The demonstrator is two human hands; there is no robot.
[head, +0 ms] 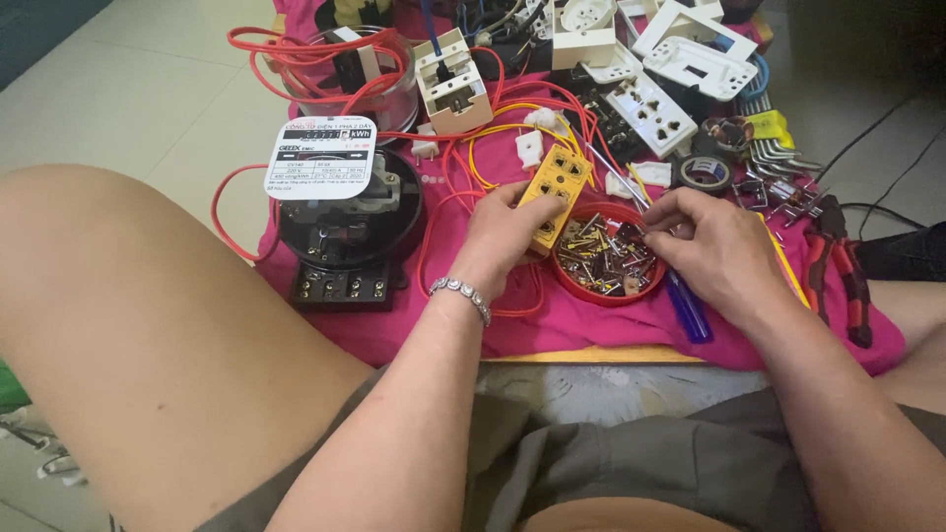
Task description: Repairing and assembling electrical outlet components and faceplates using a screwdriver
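Observation:
My left hand (505,234) grips a yellow socket block (557,187), holding it tilted over a pink cloth (611,330). My right hand (711,246) hovers at the right rim of a round red lid (579,283) filled with several small metal screws and contacts. Its fingertips are pinched together over the parts; whether a piece is between them is too small to tell. A silver bracelet circles my left wrist.
A black round electric meter (345,212) sits left on the cloth. Red and yellow wires (473,163), white socket plates (650,108), a tape roll (706,172), hex keys (778,153), red-handled pliers (838,266) and a blue-handled screwdriver (688,307) lie around. My knees flank the low board.

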